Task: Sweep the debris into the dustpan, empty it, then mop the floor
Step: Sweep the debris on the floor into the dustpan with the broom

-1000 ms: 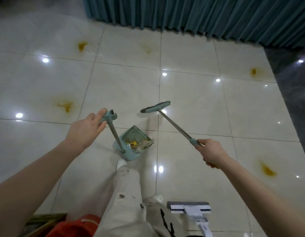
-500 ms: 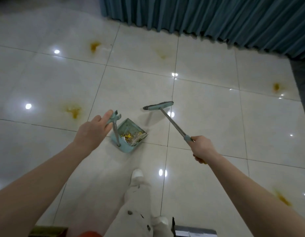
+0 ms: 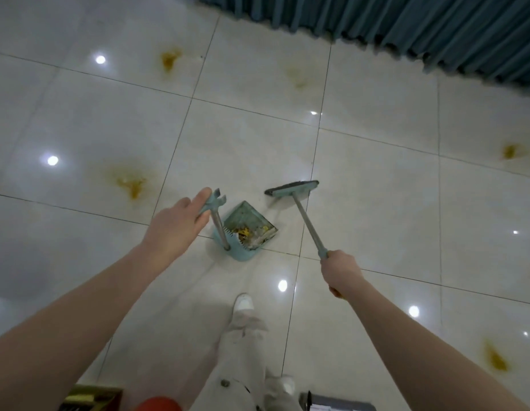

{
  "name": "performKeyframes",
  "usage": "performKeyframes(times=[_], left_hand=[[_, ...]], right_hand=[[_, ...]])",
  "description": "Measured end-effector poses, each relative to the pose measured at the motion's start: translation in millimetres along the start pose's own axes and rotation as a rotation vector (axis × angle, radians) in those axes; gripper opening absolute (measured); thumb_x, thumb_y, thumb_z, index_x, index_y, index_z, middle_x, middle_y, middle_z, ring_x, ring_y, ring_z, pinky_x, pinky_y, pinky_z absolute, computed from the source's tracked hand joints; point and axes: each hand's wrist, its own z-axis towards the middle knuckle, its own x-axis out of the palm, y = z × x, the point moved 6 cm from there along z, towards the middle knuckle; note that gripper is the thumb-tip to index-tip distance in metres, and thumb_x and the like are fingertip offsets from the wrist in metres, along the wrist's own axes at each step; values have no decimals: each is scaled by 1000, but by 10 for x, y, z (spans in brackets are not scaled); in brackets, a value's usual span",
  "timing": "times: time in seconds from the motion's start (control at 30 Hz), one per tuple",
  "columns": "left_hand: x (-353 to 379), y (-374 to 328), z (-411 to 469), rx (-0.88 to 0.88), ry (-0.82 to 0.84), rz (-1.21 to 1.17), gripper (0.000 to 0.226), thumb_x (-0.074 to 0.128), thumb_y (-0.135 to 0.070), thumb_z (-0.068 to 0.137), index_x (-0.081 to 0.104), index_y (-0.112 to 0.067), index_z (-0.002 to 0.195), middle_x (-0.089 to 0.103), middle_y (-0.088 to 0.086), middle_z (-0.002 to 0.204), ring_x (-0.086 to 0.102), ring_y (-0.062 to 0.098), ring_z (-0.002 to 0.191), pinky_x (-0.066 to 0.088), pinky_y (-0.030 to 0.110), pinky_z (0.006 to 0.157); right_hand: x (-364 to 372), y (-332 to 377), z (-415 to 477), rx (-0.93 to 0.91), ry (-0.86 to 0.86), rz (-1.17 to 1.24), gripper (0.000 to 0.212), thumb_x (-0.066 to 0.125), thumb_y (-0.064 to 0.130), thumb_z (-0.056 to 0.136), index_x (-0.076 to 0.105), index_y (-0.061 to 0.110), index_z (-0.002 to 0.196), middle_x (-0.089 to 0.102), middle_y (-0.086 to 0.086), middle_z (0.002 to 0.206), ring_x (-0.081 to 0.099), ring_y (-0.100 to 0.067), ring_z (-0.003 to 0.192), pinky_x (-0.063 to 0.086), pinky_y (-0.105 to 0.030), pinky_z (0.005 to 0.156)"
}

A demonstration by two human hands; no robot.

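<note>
A light teal dustpan [image 3: 241, 254] sits just above the tiled floor in the middle of the view, with yellow and grey debris [image 3: 252, 234] inside it. Its upright metal handle ends in a teal grip, and my left hand [image 3: 174, 229] holds that grip. My right hand [image 3: 341, 272] is closed on the end of a teal broom handle. The broom head [image 3: 292, 188] is held up to the right of the dustpan, apart from it.
Several yellow-brown stains mark the glossy white tiles, such as a stain at the left [image 3: 130, 182] and one at the far right [image 3: 510, 151]. A teal curtain [image 3: 406, 22] hangs along the back. A mop head [image 3: 332, 403] peeks in at the bottom edge by my legs.
The view has shifted forward and left, so the mop head has slid to the bottom edge. Both hands keep their holds on dustpan and broom, carried along over the floor.
</note>
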Motion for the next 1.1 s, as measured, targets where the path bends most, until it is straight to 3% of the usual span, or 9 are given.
performKeyframes(times=[0.13, 0.23, 0.3, 0.5, 0.6, 0.73, 0.97, 1.1], left_hand=[[133, -151, -59, -12, -29, 12, 47, 36, -38, 99, 27, -26, 143, 55, 11, 97, 60, 37, 69, 50, 41, 58], [165, -340, -109, 66, -64, 38, 51, 56, -27, 93, 37, -19, 140, 57, 16, 87, 58, 38, 58, 49, 41, 50], [153, -372, -115, 76, -85, 32, 51, 60, -25, 91, 42, -17, 138, 57, 17, 82, 57, 37, 52, 46, 38, 45], [86, -312, -166, 89, -186, -24, 44, 54, -30, 94, 28, -28, 130, 56, 13, 79, 55, 34, 48, 41, 33, 44], [109, -414, -232, 107, -164, -44, 45, 52, -29, 95, 24, -29, 131, 57, 13, 81, 56, 33, 50, 45, 35, 44], [170, -502, -333, 76, -146, -56, 46, 52, -29, 96, 33, -23, 137, 57, 15, 84, 59, 37, 56, 49, 38, 49], [204, -575, -501, -130, -129, -70, 37, 38, -39, 98, 17, -35, 128, 56, 6, 93, 60, 29, 63, 46, 35, 53], [276, -768, -706, -193, -159, -128, 42, 53, -30, 94, 26, -33, 126, 59, 9, 85, 57, 31, 55, 50, 41, 51]], right_hand=[[28, 5, -32, -85, 4, -102, 15, 39, 11, 95, 52, 18, 91, 57, -6, 75, 64, -26, 57, 57, -36, 52], [30, -21, -73, -128, 20, -171, 20, 40, 10, 94, 57, 15, 103, 56, -4, 74, 58, -19, 47, 46, -26, 35], [24, -82, -151, -168, 34, -250, 23, 40, 11, 94, 57, 13, 110, 54, -1, 74, 55, -17, 49, 41, -26, 35], [-28, -317, -592, -291, 83, -524, 30, 39, 20, 98, 50, 22, 126, 58, -6, 102, 60, -25, 87, 46, -30, 66], [-333, -303, -622, -299, 39, -473, 28, 40, 27, 100, 57, 22, 121, 61, -7, 101, 57, -25, 81, 47, -29, 68], [-701, -286, -483, -291, -49, -381, 31, 40, 35, 101, 62, 17, 112, 60, -7, 92, 54, -24, 72, 50, -32, 66], [-1029, -148, 80, -325, -185, -348, 29, 41, 30, 100, 60, 18, 119, 65, -10, 103, 59, -28, 84, 48, -30, 71], [-1325, -123, 453, -371, -171, -349, 32, 42, 28, 100, 59, 15, 122, 65, -13, 104, 64, -31, 91, 55, -36, 74]])
